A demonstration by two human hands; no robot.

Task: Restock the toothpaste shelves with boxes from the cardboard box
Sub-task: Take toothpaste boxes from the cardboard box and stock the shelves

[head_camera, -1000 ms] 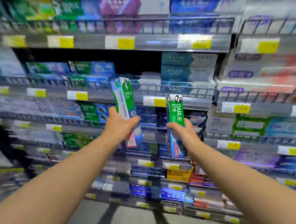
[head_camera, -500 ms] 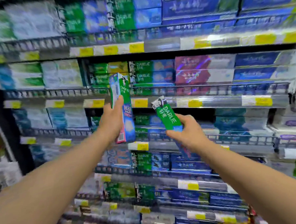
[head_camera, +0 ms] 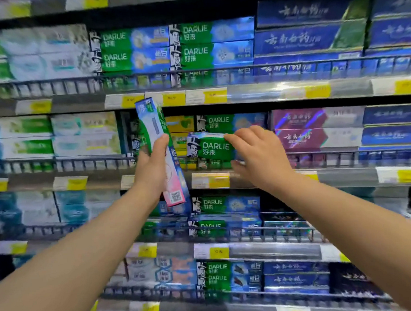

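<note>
My left hand (head_camera: pixel 152 168) grips a tall toothpaste box (head_camera: pixel 159 143), green and blue with a pink lower end, held upright and slightly tilted in front of the shelves. My right hand (head_camera: pixel 260 156) holds a green Darlie box (head_camera: pixel 211 147) lying level at the middle shelf (head_camera: pixel 320 158), right at its wire rail and below another Darlie box (head_camera: pixel 224 122). Whether the box rests on the shelf or hangs just before it I cannot tell. The cardboard box is out of view.
Several shelves of stacked toothpaste boxes fill the view, each with a wire front rail and yellow price tags (head_camera: pixel 210 180). Blue boxes (head_camera: pixel 308 38) sit upper right, purple boxes (head_camera: pixel 301 127) right of my right hand, white and green ones (head_camera: pixel 54 138) to the left.
My right hand has turned its Darlie box from tilted upright to level and pushed it up to the middle shelf. The left hand keeps its box upright. The view has shifted upward and closer.
</note>
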